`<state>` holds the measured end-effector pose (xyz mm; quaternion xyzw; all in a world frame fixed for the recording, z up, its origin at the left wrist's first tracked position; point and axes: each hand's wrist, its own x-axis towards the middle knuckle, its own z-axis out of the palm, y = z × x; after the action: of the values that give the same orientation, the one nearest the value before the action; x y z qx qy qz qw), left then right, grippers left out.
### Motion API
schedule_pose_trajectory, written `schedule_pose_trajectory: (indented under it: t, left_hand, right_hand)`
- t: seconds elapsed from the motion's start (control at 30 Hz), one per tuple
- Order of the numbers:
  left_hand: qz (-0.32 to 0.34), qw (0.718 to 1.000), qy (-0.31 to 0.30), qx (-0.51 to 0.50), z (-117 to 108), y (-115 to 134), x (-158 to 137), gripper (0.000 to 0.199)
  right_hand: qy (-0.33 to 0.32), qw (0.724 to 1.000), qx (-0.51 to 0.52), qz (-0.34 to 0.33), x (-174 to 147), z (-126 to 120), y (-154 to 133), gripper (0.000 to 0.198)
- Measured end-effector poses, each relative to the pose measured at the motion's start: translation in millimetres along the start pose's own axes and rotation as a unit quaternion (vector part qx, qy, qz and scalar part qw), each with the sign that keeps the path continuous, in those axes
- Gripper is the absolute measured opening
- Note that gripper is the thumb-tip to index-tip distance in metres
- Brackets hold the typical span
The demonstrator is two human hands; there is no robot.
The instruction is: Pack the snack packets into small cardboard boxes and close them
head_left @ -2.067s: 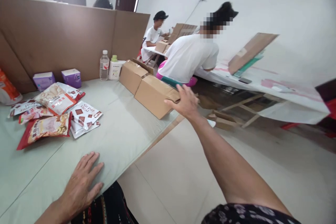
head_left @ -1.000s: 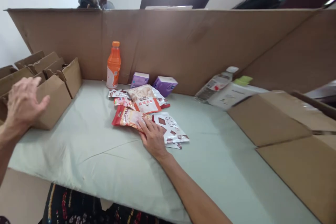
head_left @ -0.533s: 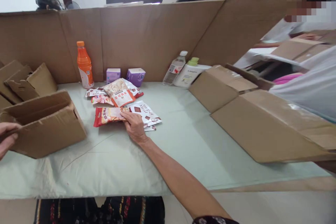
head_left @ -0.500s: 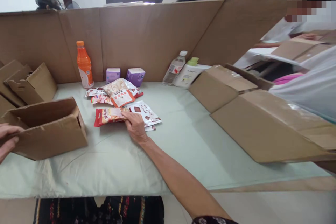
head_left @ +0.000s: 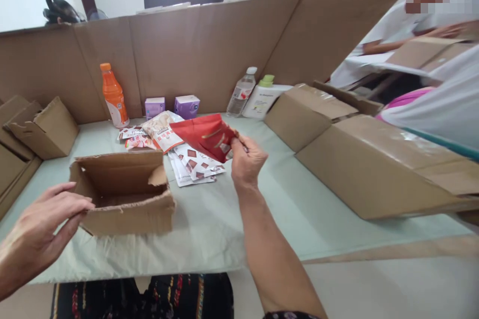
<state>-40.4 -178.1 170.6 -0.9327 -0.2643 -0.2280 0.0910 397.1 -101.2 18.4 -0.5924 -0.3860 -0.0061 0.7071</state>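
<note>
My right hand (head_left: pixel 249 159) grips a red snack packet (head_left: pixel 205 135) by its right end, raised above the table. Under and behind it lie white packets with brown squares (head_left: pixel 194 165), a cream and orange snack bag (head_left: pixel 161 129) and a small pink packet (head_left: pixel 139 142). At the left, my left hand (head_left: pixel 60 212) pinches the near left rim of an open cardboard box (head_left: pixel 130 222). The inside of that box that shows holds nothing.
Along the cardboard partition (head_left: pixel 209 45) stand an orange drink bottle (head_left: pixel 114 97), two purple boxes (head_left: pixel 187 107), a clear water bottle (head_left: pixel 242 92) and a white bottle with a green cap (head_left: pixel 264 99). Cardboard boxes (head_left: pixel 374 159) occupy the right, others (head_left: pixel 52 129) the left. A co-worker sits at far right.
My right hand has lifted the red snack packet off the table and carried it right. The open box has moved right, with my left hand on its rim.
</note>
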Motion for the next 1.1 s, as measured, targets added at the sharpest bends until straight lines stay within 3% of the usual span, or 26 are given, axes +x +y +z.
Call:
schedule_pose_trajectory:
  t: [0.17, 0.3, 0.43, 0.53, 0.6, 0.77, 0.9, 1.0, 1.1]
  left_hand:
    - [0.03, 1.0, -0.007, 0.002, 12.4, 6.2, 5.9, 0.025]
    - [0.033, 0.999, 0.022, 0.01, 15.3, 8.0, -0.5, 0.022]
    - [0.027, 1.0, 0.005, -0.003, 14.3, 10.4, -6.5, 0.025]
    - [0.001, 1.0, 0.0, -0.029, 17.3, 13.6, -8.2, 0.031]
    - [-0.012, 0.999, 0.003, -0.044, 22.6, 16.7, -9.0, 0.034]
    - [-0.018, 0.998, 0.031, -0.061, 38.4, 26.2, -13.3, 0.037]
    - [-0.005, 0.997, 0.042, -0.059, 43.2, 31.4, -13.6, 0.031]
    - [0.01, 0.998, 0.045, -0.042, 43.0, 32.7, -10.7, 0.024]
    - [0.007, 0.998, 0.056, -0.033, 43.3, 33.4, -8.0, 0.02]
  right_hand:
    - [-0.175, 0.969, -0.176, 0.014, -1.3, -1.1, 17.4, 0.03]
    - [-0.207, 0.947, -0.24, -0.055, -9.4, 0.6, 8.9, 0.037]
    - [-0.251, 0.906, -0.305, -0.151, -17.4, -2.3, -7.0, 0.051]
    - [-0.282, 0.884, -0.339, -0.159, -20.9, -2.0, -9.0, 0.047]
    - [-0.276, 0.886, -0.344, -0.141, -20.8, -2.1, -5.0, 0.039]
    - [-0.232, 0.938, -0.25, -0.068, -14.6, -10.8, 4.0, 0.017]
    - [-0.106, 0.994, -0.012, 0.013, -10.3, -20.7, -19.7, 0.021]
    - [-0.062, 0.984, 0.169, -0.007, -13.7, -23.9, -66.9, 0.024]
    - [-0.119, 0.969, 0.206, -0.063, -24.7, -21.6, -124.7, 0.022]
